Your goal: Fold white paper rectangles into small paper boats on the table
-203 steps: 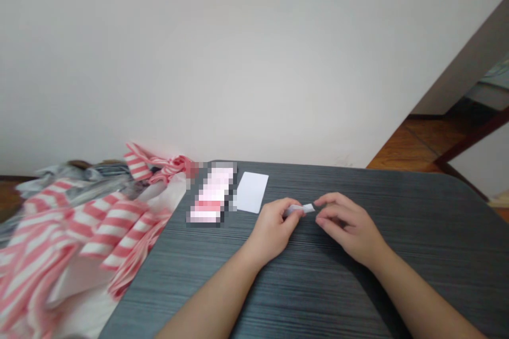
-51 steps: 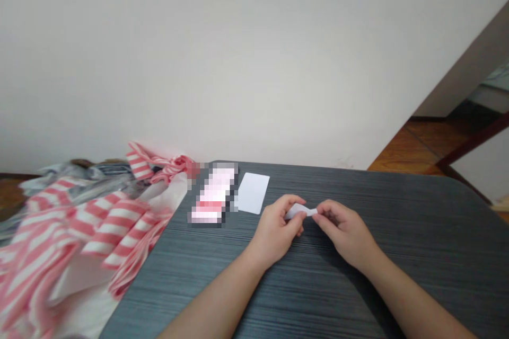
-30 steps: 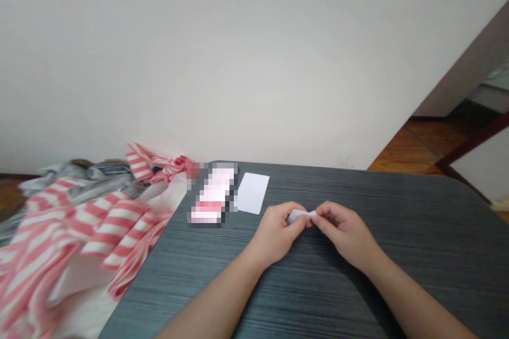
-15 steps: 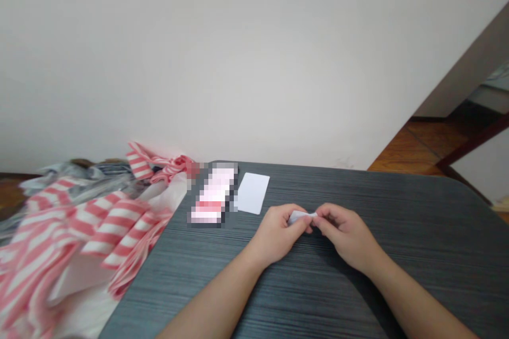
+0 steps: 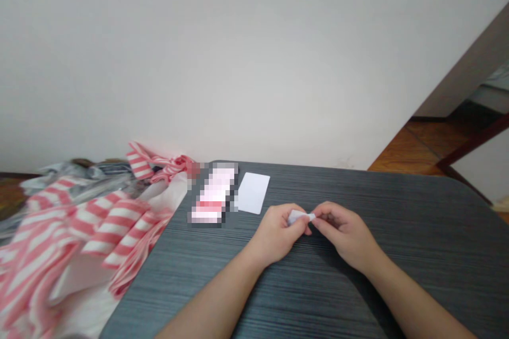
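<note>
Between my two hands is a small folded piece of white paper (image 5: 296,216), held just above the dark tabletop. My left hand (image 5: 278,234) is closed on it, thumb in front and fingers behind, covering much of its left part. The fingertips of my right hand (image 5: 345,233) pinch the paper's narrow right end. To the left of my hands a white rectangular card or sheet (image 5: 253,193) lies flat on the table.
The dark wood-grain table (image 5: 397,233) meets a pale wall (image 5: 254,63) at its back. A blurred-out phone-like object (image 5: 214,195) lies beside the white sheet. Red-and-white striped cloth (image 5: 107,222) is heaped left of the table. Wooden floor (image 5: 401,143) shows at right.
My right hand has shifted very slightly left, and a bit more of the paper's right end shows at its fingertips. My left hand and the objects on the table stay put.
</note>
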The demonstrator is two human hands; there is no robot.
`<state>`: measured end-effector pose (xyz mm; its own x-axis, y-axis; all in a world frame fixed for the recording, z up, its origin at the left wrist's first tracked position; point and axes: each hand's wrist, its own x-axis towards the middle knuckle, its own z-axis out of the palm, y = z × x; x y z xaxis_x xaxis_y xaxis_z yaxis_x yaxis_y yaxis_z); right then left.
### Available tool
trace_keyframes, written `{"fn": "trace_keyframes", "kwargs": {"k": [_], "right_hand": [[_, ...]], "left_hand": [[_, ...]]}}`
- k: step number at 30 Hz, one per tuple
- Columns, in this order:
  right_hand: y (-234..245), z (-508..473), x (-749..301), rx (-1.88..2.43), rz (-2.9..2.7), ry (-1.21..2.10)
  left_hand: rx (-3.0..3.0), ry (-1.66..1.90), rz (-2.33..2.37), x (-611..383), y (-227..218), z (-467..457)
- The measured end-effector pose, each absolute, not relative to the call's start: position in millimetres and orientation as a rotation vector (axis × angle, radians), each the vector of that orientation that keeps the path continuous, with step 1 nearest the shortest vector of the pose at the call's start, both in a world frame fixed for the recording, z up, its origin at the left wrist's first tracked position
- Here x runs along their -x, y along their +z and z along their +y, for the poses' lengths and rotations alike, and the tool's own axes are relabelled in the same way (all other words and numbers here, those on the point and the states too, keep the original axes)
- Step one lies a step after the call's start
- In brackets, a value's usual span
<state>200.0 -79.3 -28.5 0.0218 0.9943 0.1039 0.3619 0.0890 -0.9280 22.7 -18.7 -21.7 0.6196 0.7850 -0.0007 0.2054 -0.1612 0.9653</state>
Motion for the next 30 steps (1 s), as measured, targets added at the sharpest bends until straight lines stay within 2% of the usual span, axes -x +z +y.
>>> {"fn": "trace_keyframes", "kwargs": {"k": [8, 15, 30], "right_hand": [[-23.1, -77.7, -201.2, 1.450, -1.589, 0.764], [-24.2, -79.3, -203.0, 1.287, -1.736, 0.558], [-24.6, -78.1, -204.2, 1.279, -1.799, 0.508]], "left_hand": [[-1.678, 0.608, 0.823, -22.7, -21.9, -17.9], [-1.559, 0.579, 0.805, -22.9, -21.5, -16.4], [-1.573, 0.571, 0.777, -22.3, -20.6, -16.0]]}}
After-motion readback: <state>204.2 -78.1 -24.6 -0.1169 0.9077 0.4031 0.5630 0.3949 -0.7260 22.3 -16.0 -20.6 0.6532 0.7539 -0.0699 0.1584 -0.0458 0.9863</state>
